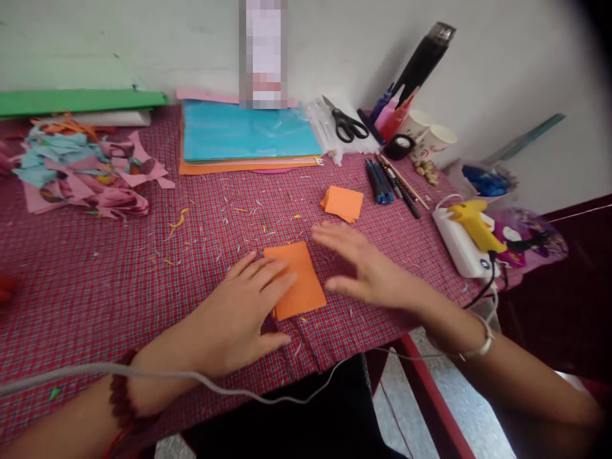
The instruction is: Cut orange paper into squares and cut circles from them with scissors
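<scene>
Your left hand is over the left side of the orange paper — grip spread, thumb apart, contact hard to tell. Paper lies flat on the bench, between your hands. Your right hand is just beside its right edge — grip spread too. Smaller orange pieces lie farther back, scissors beyond them.

From the lower left, the left arm slants up to the left hand, palm down below the frame's centre, fingers extended, thumb apart. The right arm enters lower right; the right hand (slightly blurred) points leftward, thumb parted from its fingers.
</scene>
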The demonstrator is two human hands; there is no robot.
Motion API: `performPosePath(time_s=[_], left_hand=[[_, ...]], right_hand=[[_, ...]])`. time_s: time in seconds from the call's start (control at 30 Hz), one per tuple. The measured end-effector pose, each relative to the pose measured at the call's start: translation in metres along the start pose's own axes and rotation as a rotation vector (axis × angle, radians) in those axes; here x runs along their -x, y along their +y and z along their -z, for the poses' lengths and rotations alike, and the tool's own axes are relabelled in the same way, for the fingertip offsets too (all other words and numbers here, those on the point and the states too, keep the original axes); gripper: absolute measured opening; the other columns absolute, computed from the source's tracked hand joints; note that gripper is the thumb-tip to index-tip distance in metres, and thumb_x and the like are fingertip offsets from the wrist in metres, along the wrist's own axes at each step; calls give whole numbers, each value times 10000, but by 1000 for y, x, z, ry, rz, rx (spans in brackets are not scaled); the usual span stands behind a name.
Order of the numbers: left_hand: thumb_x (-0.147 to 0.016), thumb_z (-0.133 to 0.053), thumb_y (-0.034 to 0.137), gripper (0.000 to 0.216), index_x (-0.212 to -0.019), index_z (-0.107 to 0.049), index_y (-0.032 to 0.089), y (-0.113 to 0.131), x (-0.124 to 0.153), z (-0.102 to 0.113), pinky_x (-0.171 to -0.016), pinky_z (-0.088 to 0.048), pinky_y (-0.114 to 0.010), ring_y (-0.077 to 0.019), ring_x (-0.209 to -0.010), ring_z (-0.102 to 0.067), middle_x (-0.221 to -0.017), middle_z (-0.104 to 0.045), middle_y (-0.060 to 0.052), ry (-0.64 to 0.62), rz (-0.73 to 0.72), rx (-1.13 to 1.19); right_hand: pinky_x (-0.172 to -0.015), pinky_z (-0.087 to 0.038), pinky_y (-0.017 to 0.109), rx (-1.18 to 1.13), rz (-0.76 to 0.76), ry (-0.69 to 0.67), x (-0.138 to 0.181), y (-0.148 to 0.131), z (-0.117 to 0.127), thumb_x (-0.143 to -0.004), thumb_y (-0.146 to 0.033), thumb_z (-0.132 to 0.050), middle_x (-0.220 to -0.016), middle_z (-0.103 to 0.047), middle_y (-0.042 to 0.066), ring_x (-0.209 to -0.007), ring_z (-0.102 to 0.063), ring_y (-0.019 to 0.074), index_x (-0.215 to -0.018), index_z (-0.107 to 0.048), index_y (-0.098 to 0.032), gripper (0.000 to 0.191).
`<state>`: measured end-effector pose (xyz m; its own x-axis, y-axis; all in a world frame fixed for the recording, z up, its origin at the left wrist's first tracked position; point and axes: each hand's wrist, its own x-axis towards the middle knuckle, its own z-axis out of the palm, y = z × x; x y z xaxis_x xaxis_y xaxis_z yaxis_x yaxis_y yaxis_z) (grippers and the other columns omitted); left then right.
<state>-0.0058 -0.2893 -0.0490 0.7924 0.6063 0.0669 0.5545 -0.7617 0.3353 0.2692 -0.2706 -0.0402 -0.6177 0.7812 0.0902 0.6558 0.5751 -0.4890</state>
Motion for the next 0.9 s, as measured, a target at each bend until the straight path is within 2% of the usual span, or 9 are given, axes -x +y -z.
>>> performPosePath(time_s=[0.13, 0.23, 0.47, 0.53, 0.6, 0.67, 0.77, 0.83, 0.9], left_hand=[[-772, -689, 485, 716, -1368, -469, 155, 1, 1, -5, -1179, -236, -537, -297, -1320, -443, -1386, -531, -119, -20, 35, -9], [-777, -685, 471, 677, -1342, -488, 154, 1, 0, -5, -1182, -225, -529, -288, -1303, -458, -1354, -552, -108, -16, 53, -2], [-795, -682, 428, 632, -1333, -486, 163, 0, -1, -1, -1174, -215, -544, -285, -1280, -486, -1340, -570, -106, -13, 57, 13], [-795, -686, 433, 642, -1341, -478, 164, -1, -1, -1, -1170, -217, -552, -289, -1272, -492, -1338, -573, -107, -12, 57, 20], [-798, -687, 443, 622, -1314, -495, 153, -1, -3, -2, -1164, -226, -558, -289, -1254, -505, -1305, -592, -109, 15, 51, 36], [-846, -651, 380, 435, -1204, -561, 148, 1, -4, -2, -1144, -266, -544, -265, -1202, -535, -1225, -626, -101, 107, 33, 53], [-919, -536, 189, 101, -953, -630, 174, 10, -4, 2, -958, -435, -426, -193, -972, -585, -1012, -660, -51, 292, 17, 65], [-933, -495, 142, 157, -868, -633, 182, 19, 2, 5, -763, -452, -333, -160, -800, -552, -869, -645, -22, 346, 25, 65], [-946, -461, 138, 194, -884, -640, 180, 27, 15, 6, -685, -421, -310, -153, -742, -523, -812, -636, -13, 353, -12, 20]], right_hand=[[-1186, -187, 525, -55, 63, -122, 8, -28, -17, -808, -377, -723, -1525, -408, 123, -1440, -301, 246, -1516, -269, -212, 858], [-1188, -198, 514, -58, 50, -126, 8, -27, -24, -825, -313, -708, -1508, -436, 118, -1417, -341, 240, -1493, -324, -192, 780], [-1173, -228, 535, -112, 24, -137, 4, -25, -17, -853, -367, -679, -1468, -488, 128, -1395, -384, 251, -1429, -423, -181, 657], [-1173, -231, 525, -123, 16, -134, 4, -25, -17, -867, -333, -667, -1459, -498, 132, -1389, -397, 243, -1328, -525, -176, 507], [-1174, -238, 503, -140, 15, -106, 4, -25, -19, -901, -260, -620, -1429, -532, 121, -1368, -428, 217, -1135, -629, -183, 246], [-1169, -252, 483, -169, 8, -44, 4, -24, -22, -928, -194, -567, -1366, -590, 97, -1328, -474, 188, -973, -648, -193, 93], [-1148, -299, 450, -244, 22, 56, 5, -27, -23, -933, -168, -557, -1206, -681, 58, -1215, -568, 158, -924, -620, -200, 72], [-1125, -337, 405, -286, 60, 80, 7, -33, -22, -933, -164, -560, -1096, -715, 35, -1127, -618, 136, -932, -607, -198, 58], [-1108, -357, 376, -263, 123, 74, 11, -40, -22, -935, -170, -557, -1064, -722, 32, -1093, -632, 133, -952, -607, -190, 57]])
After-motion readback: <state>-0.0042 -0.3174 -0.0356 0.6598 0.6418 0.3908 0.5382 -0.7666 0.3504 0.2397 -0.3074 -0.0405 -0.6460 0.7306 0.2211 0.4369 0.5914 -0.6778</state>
